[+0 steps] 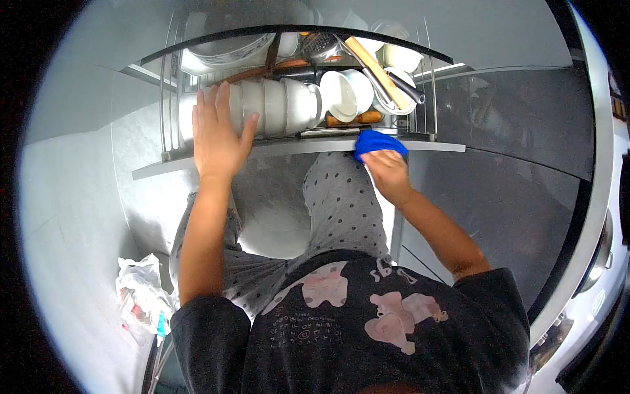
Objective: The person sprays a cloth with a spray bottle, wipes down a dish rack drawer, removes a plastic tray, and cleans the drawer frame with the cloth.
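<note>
My left hand (220, 134) lies flat with fingers stretched over a row of white bowls (275, 105), which stand on edge, nested together, in the pulled-out drawer (269, 150). In my right hand (388, 172) a bunched blue cloth (380, 143) is gripped at the drawer's front edge, right of centre. Just behind the cloth lies a wooden-handled utensil (354, 119). Small white bowls (340, 95) stand tilted to the right of the nested row. Farther right, a light wooden utensil (375, 71) and a black-handled tool (407, 87) rest across a white bowl.
At the drawer's back are a large patterned dish (230, 51) and a perforated metal ladle (319, 47). Wire rails (430, 85) bound the drawer's sides. A white plastic bag (141, 295) sits on the lower left. Dark cabinet fronts (505, 118) extend to the right.
</note>
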`<move>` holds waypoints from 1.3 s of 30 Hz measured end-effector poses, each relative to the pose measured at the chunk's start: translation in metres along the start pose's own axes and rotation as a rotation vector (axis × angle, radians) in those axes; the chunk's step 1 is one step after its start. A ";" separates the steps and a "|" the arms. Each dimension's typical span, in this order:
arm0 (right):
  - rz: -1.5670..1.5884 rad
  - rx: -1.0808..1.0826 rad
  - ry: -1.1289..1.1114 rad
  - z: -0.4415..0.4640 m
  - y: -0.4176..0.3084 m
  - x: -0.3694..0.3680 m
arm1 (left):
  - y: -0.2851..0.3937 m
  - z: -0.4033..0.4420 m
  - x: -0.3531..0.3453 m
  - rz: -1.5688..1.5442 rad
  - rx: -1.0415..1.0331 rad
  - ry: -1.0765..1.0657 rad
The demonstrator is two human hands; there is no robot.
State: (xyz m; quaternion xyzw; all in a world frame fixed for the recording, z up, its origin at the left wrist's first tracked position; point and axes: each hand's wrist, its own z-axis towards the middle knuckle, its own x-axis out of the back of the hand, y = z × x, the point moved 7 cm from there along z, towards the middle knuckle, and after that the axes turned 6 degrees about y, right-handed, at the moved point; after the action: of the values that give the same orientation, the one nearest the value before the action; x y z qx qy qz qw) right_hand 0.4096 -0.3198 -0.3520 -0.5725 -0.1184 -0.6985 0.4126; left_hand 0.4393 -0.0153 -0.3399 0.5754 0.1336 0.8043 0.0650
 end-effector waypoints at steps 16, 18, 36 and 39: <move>0.172 0.151 0.114 0.032 -0.051 -0.028 | 0.006 -0.001 -0.001 0.037 -0.023 -0.063; 0.039 0.088 0.099 0.040 -0.060 -0.035 | 0.002 0.000 -0.005 0.029 -0.003 -0.070; -0.153 -0.132 0.357 -0.049 0.052 0.042 | 0.005 -0.004 -0.017 0.049 -0.108 -0.103; -0.174 -0.187 0.217 -0.100 0.116 0.056 | 0.002 -0.004 -0.017 0.024 -0.079 -0.092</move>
State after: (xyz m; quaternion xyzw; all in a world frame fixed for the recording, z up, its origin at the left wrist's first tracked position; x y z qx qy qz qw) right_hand 0.4222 -0.4814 -0.3695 -0.5171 -0.0567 -0.7974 0.3059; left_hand 0.4413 -0.0217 -0.3558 0.6104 0.0915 0.7823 0.0842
